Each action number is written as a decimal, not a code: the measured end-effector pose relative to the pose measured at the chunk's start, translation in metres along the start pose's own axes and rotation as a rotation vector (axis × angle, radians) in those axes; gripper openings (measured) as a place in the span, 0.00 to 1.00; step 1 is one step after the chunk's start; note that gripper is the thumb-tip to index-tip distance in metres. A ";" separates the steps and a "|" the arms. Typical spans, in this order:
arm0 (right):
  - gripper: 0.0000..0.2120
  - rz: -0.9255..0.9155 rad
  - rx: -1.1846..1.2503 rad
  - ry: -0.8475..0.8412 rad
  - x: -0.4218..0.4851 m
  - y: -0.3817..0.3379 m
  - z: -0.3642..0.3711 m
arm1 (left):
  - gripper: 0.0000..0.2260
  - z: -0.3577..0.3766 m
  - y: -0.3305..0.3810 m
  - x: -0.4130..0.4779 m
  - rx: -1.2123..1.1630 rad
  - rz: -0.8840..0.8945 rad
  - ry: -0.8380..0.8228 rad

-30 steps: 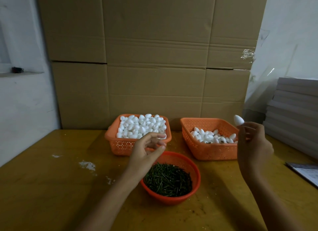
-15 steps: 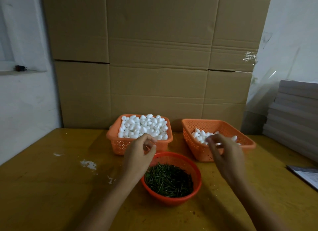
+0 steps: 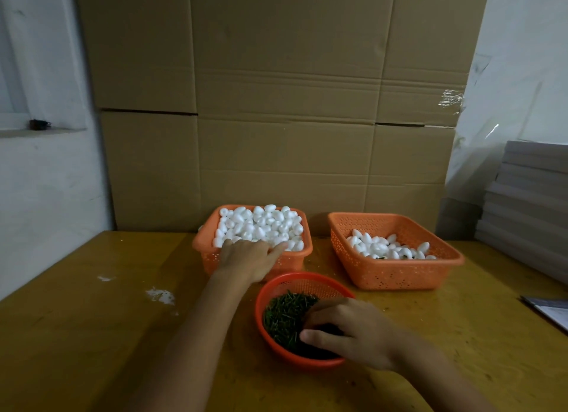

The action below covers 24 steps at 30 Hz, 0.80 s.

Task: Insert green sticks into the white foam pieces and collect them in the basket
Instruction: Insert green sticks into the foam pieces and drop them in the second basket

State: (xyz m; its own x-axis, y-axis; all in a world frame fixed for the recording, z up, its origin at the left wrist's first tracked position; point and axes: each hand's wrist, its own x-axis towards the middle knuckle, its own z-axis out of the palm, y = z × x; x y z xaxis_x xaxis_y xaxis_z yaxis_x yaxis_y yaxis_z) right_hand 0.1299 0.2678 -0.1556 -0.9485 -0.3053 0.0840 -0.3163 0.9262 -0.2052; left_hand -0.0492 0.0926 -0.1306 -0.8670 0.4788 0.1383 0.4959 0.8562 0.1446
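our left hand (image 3: 246, 259) lies flat on white foam pieces (image 3: 261, 224), our right hand (image 3: 353, 331) digs among green sticks (image 3: 285, 313), grip hidden.

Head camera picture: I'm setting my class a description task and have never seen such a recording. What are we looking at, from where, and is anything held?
No machine here: a person wears one camera on the head, so you look forward and down at their two bare hands. On the table stand three orange containers. The full basket, back left, is heaped with white foam pieces; the left hand reaches onto them. The right basket holds fewer foam pieces. The round bowl in front holds green sticks; the right hand dips its fingers into them. Whether either hand has gripped anything is hidden. Cardboard boxes stand behind.
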 end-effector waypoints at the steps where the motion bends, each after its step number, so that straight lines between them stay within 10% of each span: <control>1: 0.29 0.004 0.004 0.004 0.000 0.000 0.000 | 0.35 -0.004 0.002 0.006 -0.016 -0.029 -0.054; 6: 0.29 0.016 0.014 -0.010 0.000 0.000 -0.002 | 0.30 -0.003 0.002 0.017 -0.090 -0.084 -0.042; 15: 0.15 0.009 0.045 0.003 0.001 -0.002 -0.005 | 0.04 0.005 -0.007 0.008 -0.632 -0.111 0.533; 24: 0.05 -0.032 0.087 0.054 0.001 0.000 -0.003 | 0.13 -0.003 -0.019 -0.004 -0.727 -0.186 0.711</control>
State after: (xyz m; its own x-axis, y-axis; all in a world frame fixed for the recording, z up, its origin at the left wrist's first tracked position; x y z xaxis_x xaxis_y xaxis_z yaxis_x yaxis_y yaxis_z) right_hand 0.1295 0.2678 -0.1524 -0.9365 -0.3199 0.1437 -0.3487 0.8929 -0.2848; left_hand -0.0549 0.0741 -0.1313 -0.8209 -0.0770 0.5659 0.4714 0.4678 0.7476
